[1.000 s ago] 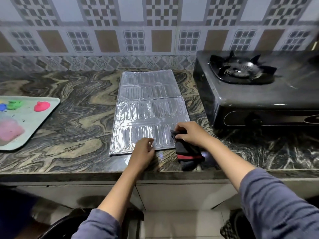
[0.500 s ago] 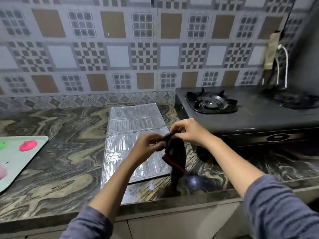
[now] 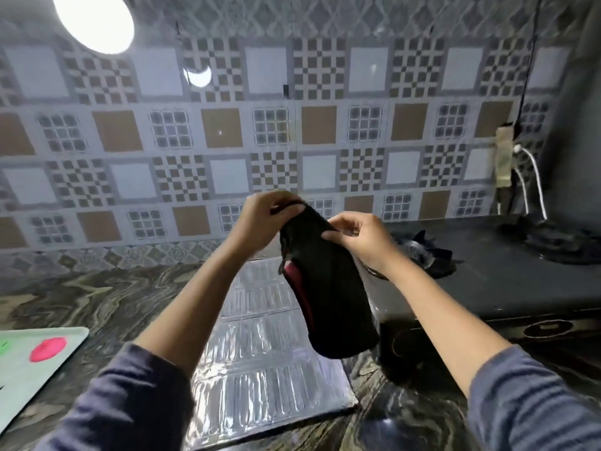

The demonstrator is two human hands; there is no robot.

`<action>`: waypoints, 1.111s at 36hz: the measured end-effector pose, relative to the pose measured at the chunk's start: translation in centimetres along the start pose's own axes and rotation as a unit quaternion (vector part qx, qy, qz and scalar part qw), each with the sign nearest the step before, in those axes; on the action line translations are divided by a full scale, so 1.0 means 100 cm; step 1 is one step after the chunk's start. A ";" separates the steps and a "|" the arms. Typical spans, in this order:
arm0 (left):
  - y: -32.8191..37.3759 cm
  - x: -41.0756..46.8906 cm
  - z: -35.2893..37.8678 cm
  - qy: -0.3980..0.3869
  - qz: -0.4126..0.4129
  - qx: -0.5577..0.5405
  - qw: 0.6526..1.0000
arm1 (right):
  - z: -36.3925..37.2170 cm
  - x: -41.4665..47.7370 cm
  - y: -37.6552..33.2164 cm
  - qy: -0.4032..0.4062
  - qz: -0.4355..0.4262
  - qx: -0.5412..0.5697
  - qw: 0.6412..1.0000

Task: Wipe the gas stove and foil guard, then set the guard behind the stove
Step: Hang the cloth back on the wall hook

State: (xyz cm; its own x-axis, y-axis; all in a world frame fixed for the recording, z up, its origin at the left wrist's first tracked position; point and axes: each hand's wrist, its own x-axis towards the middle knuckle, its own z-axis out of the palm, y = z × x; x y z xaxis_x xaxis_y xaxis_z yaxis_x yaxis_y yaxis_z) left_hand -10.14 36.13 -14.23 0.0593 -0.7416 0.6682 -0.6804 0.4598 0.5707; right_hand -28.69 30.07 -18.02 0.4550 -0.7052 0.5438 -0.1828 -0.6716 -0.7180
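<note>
At the lower centre of the frame the foil guard (image 3: 260, 346) lay flat on the counter (image 3: 97, 297), not yet behind the stove (image 3: 507, 281) at right. Above it, the left hand (image 3: 263, 219) and right hand (image 3: 361, 239) pinched the dark cloth (image 3: 328, 288); more wiping probably remained.

A single head-worn wide-angle view looks forward along the counter (image 3: 97, 297) toward the tiled wall (image 3: 227, 141) at 12 o'clock, close above both raised arms; stove (image 3: 487, 288) at 3 o'clock.
</note>
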 end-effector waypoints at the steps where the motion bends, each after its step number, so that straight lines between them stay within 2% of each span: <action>1: 0.003 0.010 -0.002 0.004 0.007 0.014 1.000 | -0.001 0.006 0.000 0.008 -0.006 0.015 1.000; 4: 0.009 0.035 -0.007 0.022 0.025 0.044 0.998 | 0.001 0.025 0.007 0.021 -0.014 0.065 0.998; 7: 0.012 0.056 -0.013 0.040 0.039 0.068 0.996 | 0.010 0.046 0.020 0.022 -0.044 0.016 0.999; 9: 0.011 0.067 -0.019 0.054 0.037 0.091 0.994 | 0.014 0.056 0.028 0.008 -0.052 0.008 0.999; 12: 0.005 0.079 -0.034 0.081 0.033 0.115 0.990 | 0.017 0.069 0.039 -0.037 -0.017 0.066 0.997; 15: -0.012 0.083 -0.048 0.110 0.004 0.121 0.986 | 0.019 0.084 0.044 -0.060 0.004 0.116 0.991; 19: -0.046 0.081 -0.060 0.138 -0.038 0.143 0.979 | 0.026 0.114 0.045 -0.014 -0.008 0.074 0.997; 22: -0.071 0.079 -0.064 0.141 -0.069 0.157 0.975 | 0.030 0.137 0.042 -0.012 -0.021 0.053 0.998; 28: -0.108 0.088 -0.052 0.059 -0.121 0.111 0.985 | 0.032 0.180 0.040 -0.016 -0.047 0.037 0.998; 33: -0.125 0.116 -0.021 -0.041 -0.148 -0.007 0.988 | 0.028 0.222 0.040 -0.026 -0.064 -0.010 0.998; 36: -0.126 0.141 0.003 -0.045 -0.134 -0.046 0.989 | 0.023 0.244 0.042 -0.020 -0.072 -0.037 0.996; 40: -0.128 0.176 0.023 0.018 -0.104 -0.066 0.992 | 0.008 0.269 0.045 0.010 -0.076 -0.038 0.996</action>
State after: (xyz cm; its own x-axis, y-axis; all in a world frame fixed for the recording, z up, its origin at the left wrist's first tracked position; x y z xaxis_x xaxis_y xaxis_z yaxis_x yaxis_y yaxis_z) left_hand -2.08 16.13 -10.87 0.2151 -0.8105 0.5449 -0.5502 0.3604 0.7533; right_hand -16.58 8.28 -6.93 0.4645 -0.5984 0.6528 -0.1798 -0.7855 -0.5922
